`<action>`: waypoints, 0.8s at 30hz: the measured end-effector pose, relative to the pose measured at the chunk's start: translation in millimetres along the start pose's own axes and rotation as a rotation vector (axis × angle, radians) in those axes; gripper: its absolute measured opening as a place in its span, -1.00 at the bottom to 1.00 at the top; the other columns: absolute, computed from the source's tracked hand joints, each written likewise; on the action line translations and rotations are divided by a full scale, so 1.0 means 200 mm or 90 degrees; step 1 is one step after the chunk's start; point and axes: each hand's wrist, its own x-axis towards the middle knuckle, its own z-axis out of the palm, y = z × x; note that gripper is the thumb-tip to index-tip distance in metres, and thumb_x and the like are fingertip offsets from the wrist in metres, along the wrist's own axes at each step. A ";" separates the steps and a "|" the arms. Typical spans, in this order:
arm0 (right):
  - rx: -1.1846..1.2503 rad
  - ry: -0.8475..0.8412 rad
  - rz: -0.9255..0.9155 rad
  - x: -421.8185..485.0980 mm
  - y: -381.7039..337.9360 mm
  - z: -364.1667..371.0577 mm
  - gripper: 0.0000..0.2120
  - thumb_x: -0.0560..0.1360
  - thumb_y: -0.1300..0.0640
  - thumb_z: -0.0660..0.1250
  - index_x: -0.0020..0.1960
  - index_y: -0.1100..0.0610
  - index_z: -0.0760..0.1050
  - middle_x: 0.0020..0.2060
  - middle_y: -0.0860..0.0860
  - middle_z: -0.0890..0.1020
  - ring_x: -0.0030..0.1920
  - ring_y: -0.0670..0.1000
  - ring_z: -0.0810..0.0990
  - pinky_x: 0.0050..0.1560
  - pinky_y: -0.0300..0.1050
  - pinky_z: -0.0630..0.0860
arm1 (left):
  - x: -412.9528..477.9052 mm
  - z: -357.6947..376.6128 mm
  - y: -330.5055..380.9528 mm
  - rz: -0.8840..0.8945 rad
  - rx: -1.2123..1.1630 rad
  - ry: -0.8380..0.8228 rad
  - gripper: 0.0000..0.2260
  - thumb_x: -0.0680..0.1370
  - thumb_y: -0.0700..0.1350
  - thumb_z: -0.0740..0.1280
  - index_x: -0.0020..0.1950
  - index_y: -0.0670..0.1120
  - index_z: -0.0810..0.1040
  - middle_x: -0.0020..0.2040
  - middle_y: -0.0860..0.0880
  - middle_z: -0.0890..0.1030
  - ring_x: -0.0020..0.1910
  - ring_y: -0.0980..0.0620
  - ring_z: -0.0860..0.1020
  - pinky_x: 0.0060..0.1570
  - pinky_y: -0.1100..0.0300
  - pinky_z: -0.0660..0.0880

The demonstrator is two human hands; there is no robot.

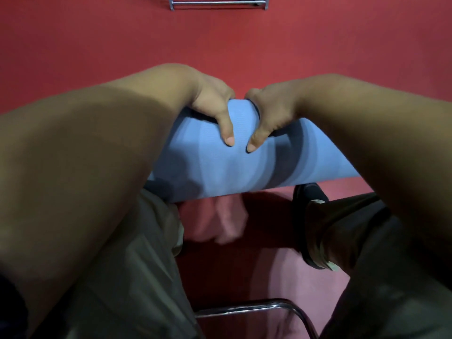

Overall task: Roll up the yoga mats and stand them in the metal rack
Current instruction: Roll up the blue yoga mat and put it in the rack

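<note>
Left hand (212,106) and right hand (271,111) fingers (227,133) grasp the mat (232,167); beyond them floor (97,45) lies open to the rack (217,2), shoe (308,211) beneath.

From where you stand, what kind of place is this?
Probably a yoga or exercise room: a blue mat gripped by the left hand and right hand, a red floor, a metal rack ahead.

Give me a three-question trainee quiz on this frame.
1. True or false: the blue mat already stands in the metal rack.
2. How many hands grip the mat? A) none B) one C) two
3. Fill in: the floor is ___.
Key: 1 false, the rack sits apart at the top edge; 2 C, left hand and right hand both curl over it; 3 red.
</note>
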 end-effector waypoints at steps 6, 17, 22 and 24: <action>0.042 -0.005 -0.023 -0.03 0.03 0.01 -0.22 0.14 -0.32 0.72 0.21 -0.05 0.51 -0.07 -0.08 0.68 -0.07 -0.01 0.66 0.00 -0.01 0.58 | 0.01 0.02 0.03 -0.017 0.007 -0.027 -0.17 0.03 0.38 0.71 0.21 0.13 0.61 0.07 0.08 0.73 0.01 -0.06 0.74 0.13 -0.11 0.68; 0.156 -0.041 0.046 0.03 0.12 0.04 -0.38 0.14 -0.31 0.70 0.09 -0.06 0.67 -0.08 -0.06 0.78 -0.09 0.08 0.78 0.09 0.14 0.72 | 0.02 0.07 0.07 -0.006 0.116 -0.001 0.23 -0.07 0.47 0.68 0.50 0.12 0.30 0.34 0.06 0.47 0.29 -0.10 0.53 0.33 -0.19 0.53; 0.225 -0.071 0.058 0.03 0.15 0.04 -0.41 0.19 -0.26 0.70 0.13 -0.04 0.68 -0.08 -0.03 0.80 -0.10 0.12 0.81 0.13 0.21 0.71 | 0.02 0.10 0.06 0.008 0.159 0.085 0.06 0.00 0.35 0.73 0.33 0.03 0.32 0.20 0.03 0.51 0.11 -0.14 0.56 0.14 -0.12 0.58; 0.235 -0.069 0.056 0.04 0.14 0.04 -0.40 0.18 -0.27 0.70 0.13 -0.07 0.68 -0.08 -0.05 0.80 -0.09 0.11 0.81 0.14 0.21 0.70 | 0.01 0.08 0.05 0.006 0.154 0.098 -0.02 0.00 0.36 0.72 0.24 0.03 0.35 0.11 0.05 0.54 0.03 -0.12 0.58 0.07 -0.10 0.60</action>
